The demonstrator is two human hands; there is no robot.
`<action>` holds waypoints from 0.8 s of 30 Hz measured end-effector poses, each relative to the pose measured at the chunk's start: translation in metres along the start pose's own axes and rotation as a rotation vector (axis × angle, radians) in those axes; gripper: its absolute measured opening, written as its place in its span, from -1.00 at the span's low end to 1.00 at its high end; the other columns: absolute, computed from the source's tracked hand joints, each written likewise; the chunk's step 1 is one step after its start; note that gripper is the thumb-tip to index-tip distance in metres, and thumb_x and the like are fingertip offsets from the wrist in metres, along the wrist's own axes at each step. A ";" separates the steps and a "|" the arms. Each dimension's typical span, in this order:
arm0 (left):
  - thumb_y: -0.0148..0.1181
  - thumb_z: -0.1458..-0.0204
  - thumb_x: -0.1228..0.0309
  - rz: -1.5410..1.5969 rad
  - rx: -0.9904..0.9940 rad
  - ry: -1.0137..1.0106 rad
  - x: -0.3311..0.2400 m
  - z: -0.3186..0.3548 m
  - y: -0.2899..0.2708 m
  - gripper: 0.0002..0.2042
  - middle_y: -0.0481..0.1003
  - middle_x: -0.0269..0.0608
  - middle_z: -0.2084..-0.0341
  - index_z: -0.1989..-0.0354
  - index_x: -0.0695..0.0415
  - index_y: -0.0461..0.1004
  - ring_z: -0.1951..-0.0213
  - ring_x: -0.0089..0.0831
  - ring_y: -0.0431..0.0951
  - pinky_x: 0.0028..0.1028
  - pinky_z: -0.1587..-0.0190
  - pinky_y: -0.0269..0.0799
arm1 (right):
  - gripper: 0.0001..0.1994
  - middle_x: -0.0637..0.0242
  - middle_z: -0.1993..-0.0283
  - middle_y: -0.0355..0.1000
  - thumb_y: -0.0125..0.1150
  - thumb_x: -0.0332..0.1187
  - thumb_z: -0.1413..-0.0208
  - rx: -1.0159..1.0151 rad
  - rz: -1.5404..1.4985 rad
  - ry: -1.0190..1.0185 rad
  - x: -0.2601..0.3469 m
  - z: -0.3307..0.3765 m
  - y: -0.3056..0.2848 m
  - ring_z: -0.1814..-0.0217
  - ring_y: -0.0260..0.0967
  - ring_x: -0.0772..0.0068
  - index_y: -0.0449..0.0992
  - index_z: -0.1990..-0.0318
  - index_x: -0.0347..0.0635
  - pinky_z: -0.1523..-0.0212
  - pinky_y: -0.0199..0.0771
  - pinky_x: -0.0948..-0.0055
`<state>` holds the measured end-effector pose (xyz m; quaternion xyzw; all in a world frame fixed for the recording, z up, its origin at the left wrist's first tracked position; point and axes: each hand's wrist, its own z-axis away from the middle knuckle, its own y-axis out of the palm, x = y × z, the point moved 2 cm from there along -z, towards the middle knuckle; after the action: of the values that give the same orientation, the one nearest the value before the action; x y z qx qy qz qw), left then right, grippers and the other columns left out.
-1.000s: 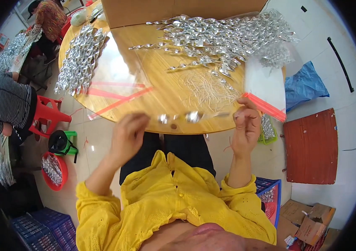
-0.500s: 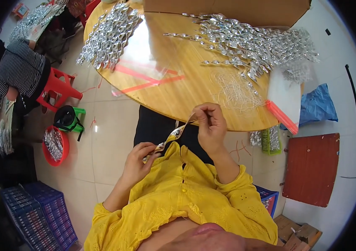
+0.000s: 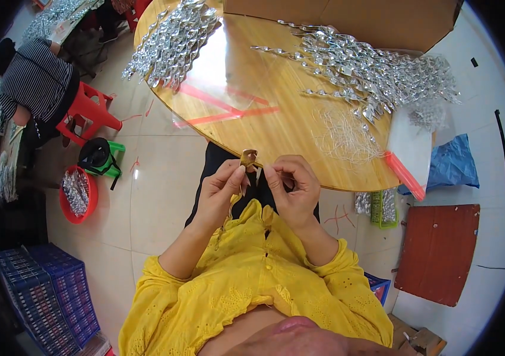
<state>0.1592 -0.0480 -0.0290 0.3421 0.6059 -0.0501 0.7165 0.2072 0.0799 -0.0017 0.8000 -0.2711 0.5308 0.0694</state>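
Near the table's front edge, my left hand [image 3: 224, 185] pinches a shiny twisted foil strip [image 3: 249, 156]. The strip's end sticks up above the fingertips and looks brownish as it reflects the surroundings; most of its length is hidden by the hand and sleeve. Close beside it, my right hand [image 3: 293, 185] is closed, thumb against curled fingers, its tip almost at the strip. Whatever lies in that pinch is too small to make out. On the table [image 3: 291, 133], a tangle of thin pale threads [image 3: 347, 135] lies ahead of my right hand.
Piles of silver twisted strips lie at the table's left [image 3: 175, 44] and right [image 3: 371, 68]. A cardboard box [image 3: 347, 21] stands at the back; clear bags with red edges [image 3: 228, 118] lie in front. At left are a seated person [image 3: 38, 80], a red basin [image 3: 89, 202] and blue crates [image 3: 50, 291].
My hands have come together at the strip's upper end. The left hand rose from lower down the strip and now pinches near its end. The view has shifted slightly.
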 end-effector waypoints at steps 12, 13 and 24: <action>-0.07 0.01 0.45 -0.019 -0.012 0.042 0.006 0.000 0.005 -0.81 0.26 -0.31 0.35 0.27 0.30 0.38 0.47 -0.66 0.25 -0.70 0.44 0.19 | -0.92 0.34 0.44 0.29 0.17 -0.56 0.22 -0.023 0.100 -0.133 -0.002 0.003 -0.003 0.54 0.16 0.72 0.40 0.51 -0.30 0.59 0.14 0.80; -0.07 0.01 0.45 -0.008 -0.004 0.047 0.006 0.000 0.006 -0.81 0.26 -0.32 0.35 0.27 0.29 0.38 0.47 -0.67 0.25 -0.70 0.44 0.18 | -0.93 0.35 0.44 0.29 0.17 -0.56 0.22 -0.025 0.094 -0.126 -0.002 0.003 -0.003 0.54 0.16 0.73 0.40 0.52 -0.30 0.59 0.13 0.80; -0.07 0.01 0.47 -0.017 -0.014 0.055 0.009 0.002 0.007 -0.81 0.24 -0.35 0.34 0.25 0.28 0.37 0.44 -0.70 0.22 -0.72 0.42 0.14 | -0.93 0.38 0.46 0.28 0.18 -0.55 0.22 -0.020 0.116 -0.114 -0.005 0.004 -0.004 0.56 0.12 0.75 0.40 0.53 -0.29 0.59 0.09 0.81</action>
<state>0.1665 -0.0410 -0.0342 0.3332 0.6287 -0.0426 0.7013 0.2111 0.0830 -0.0074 0.8112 -0.3258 0.4846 0.0310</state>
